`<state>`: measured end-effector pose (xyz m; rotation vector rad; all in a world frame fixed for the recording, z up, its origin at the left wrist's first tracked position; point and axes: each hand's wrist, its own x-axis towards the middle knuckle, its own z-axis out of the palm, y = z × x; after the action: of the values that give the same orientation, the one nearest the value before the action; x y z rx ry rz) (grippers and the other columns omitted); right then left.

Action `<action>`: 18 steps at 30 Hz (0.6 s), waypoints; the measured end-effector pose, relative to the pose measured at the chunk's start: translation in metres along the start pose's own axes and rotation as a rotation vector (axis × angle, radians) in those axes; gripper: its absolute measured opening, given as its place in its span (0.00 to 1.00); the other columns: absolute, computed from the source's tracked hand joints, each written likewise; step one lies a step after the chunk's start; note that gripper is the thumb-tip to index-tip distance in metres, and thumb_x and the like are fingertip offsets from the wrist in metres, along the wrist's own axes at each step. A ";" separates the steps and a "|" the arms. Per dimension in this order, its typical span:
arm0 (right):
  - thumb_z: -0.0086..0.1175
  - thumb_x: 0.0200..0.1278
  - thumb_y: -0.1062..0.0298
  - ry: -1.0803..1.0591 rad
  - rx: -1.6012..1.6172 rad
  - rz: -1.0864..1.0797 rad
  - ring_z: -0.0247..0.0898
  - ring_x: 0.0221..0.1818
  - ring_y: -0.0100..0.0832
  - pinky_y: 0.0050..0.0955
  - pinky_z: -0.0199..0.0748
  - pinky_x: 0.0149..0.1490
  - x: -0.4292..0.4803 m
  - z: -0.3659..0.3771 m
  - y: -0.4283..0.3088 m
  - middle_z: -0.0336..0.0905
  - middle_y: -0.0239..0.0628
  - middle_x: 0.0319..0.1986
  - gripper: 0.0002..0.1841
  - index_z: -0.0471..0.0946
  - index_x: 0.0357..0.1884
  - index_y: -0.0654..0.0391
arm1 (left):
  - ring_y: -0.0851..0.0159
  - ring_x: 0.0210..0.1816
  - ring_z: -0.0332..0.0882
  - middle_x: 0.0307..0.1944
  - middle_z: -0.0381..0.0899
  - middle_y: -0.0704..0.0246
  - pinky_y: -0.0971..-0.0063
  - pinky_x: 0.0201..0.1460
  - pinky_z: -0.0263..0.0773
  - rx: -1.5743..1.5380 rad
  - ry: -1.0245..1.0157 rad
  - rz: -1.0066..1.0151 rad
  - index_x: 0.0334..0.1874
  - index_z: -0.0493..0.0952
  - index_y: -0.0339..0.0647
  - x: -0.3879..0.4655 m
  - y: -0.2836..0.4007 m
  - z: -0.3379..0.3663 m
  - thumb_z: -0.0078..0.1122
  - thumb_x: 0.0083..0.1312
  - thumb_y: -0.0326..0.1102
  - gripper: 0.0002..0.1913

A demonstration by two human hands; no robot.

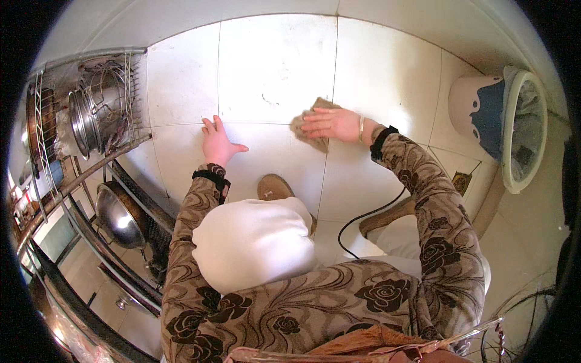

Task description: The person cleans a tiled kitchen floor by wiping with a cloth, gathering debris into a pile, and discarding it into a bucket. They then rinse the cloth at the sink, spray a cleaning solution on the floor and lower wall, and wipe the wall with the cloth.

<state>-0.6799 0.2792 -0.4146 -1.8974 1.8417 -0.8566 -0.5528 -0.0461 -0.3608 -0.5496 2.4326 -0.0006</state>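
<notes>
A crumpled brown cloth (313,122) lies on the white tiled floor (268,68), flat under the fingers of my right hand (333,125). The hand presses it down, and part of the cloth sticks out above and below the fingers. A bracelet circles my right wrist. To the left, my left hand (219,141) is spread near a tile joint, with thumb and fingers apart and nothing in it. It seems to rest on the floor. Small dark marks (272,99) show on the tiles ahead of the cloth.
A metal rack (106,156) on the left carries pots (84,122) and a wok (120,215). At the right stands a lined waste bin (488,113), near a floor drain (461,182). A black cable (370,213) hangs by my legs. My slipper (274,187) is below my hands.
</notes>
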 end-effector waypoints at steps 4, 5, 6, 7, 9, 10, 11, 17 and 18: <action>0.49 0.51 0.82 0.209 0.013 0.232 0.53 0.69 0.34 0.40 0.46 0.74 0.000 -0.033 -0.010 0.65 0.31 0.63 0.26 0.74 0.55 0.50 | 0.37 0.69 0.50 0.69 0.41 0.38 0.61 0.67 0.59 -0.015 0.004 0.005 0.70 0.45 0.30 -0.001 0.001 -0.001 0.78 0.33 0.57 0.67; 0.48 0.52 0.81 0.225 -0.007 0.292 0.53 0.69 0.33 0.40 0.46 0.74 -0.012 -0.037 -0.014 0.65 0.30 0.63 0.26 0.74 0.55 0.50 | 0.37 0.69 0.49 0.69 0.41 0.38 0.61 0.67 0.59 -0.017 0.013 0.005 0.70 0.45 0.30 0.000 0.000 0.000 0.78 0.33 0.57 0.67; 0.48 0.55 0.80 0.289 0.070 0.338 0.53 0.69 0.35 0.41 0.49 0.72 -0.033 -0.042 -0.021 0.64 0.34 0.63 0.23 0.74 0.55 0.52 | 0.37 0.69 0.49 0.69 0.41 0.38 0.61 0.67 0.59 -0.026 0.014 0.007 0.70 0.45 0.30 0.000 0.000 0.001 0.78 0.33 0.57 0.67; 0.47 0.57 0.80 0.472 0.239 0.395 0.54 0.69 0.36 0.41 0.50 0.72 -0.054 -0.046 -0.023 0.65 0.36 0.63 0.22 0.74 0.55 0.52 | 0.37 0.69 0.49 0.70 0.41 0.39 0.61 0.68 0.58 -0.034 0.018 0.003 0.71 0.45 0.30 0.001 0.000 0.003 0.78 0.33 0.57 0.67; 0.46 0.62 0.77 1.049 1.163 0.754 0.57 0.67 0.36 0.39 0.53 0.70 -0.105 -0.052 -0.029 0.66 0.40 0.62 0.19 0.73 0.56 0.55 | 0.37 0.69 0.48 0.70 0.39 0.39 0.60 0.68 0.58 -0.037 0.013 0.013 0.71 0.44 0.31 0.002 -0.001 0.006 0.78 0.34 0.55 0.66; 0.43 0.64 0.77 1.237 1.128 0.702 0.59 0.65 0.36 0.37 0.54 0.69 -0.126 -0.059 -0.013 0.66 0.39 0.62 0.19 0.73 0.56 0.58 | 0.37 0.69 0.48 0.70 0.39 0.39 0.60 0.67 0.59 -0.046 0.019 0.018 0.71 0.44 0.31 0.003 -0.001 0.007 0.78 0.33 0.55 0.67; 0.39 0.64 0.79 0.961 0.212 0.929 0.60 0.65 0.37 0.36 0.54 0.69 -0.147 -0.063 -0.008 0.65 0.40 0.63 0.21 0.71 0.58 0.59 | 0.37 0.69 0.47 0.70 0.38 0.39 0.60 0.67 0.59 -0.060 0.018 0.005 0.71 0.44 0.31 0.003 -0.001 0.007 0.78 0.33 0.55 0.67; 0.38 0.59 0.79 1.121 -0.131 1.056 0.54 0.67 0.46 0.42 0.49 0.71 -0.088 0.020 0.006 0.63 0.47 0.62 0.25 0.67 0.61 0.60 | 0.39 0.70 0.45 0.71 0.36 0.41 0.60 0.65 0.63 -0.094 -0.018 -0.024 0.71 0.44 0.32 0.005 0.000 0.004 0.79 0.32 0.54 0.67; 0.39 0.58 0.79 1.104 -0.112 1.034 0.52 0.68 0.47 0.43 0.46 0.71 -0.058 0.037 0.003 0.62 0.47 0.63 0.26 0.67 0.61 0.60 | 0.40 0.71 0.45 0.71 0.36 0.42 0.60 0.65 0.62 -0.083 -0.025 -0.034 0.71 0.44 0.33 0.005 0.000 0.004 0.79 0.32 0.54 0.67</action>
<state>-0.6564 0.3308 -0.4547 -0.1311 2.9750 -1.4606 -0.5545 -0.0477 -0.3668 -0.6249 2.4068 0.0928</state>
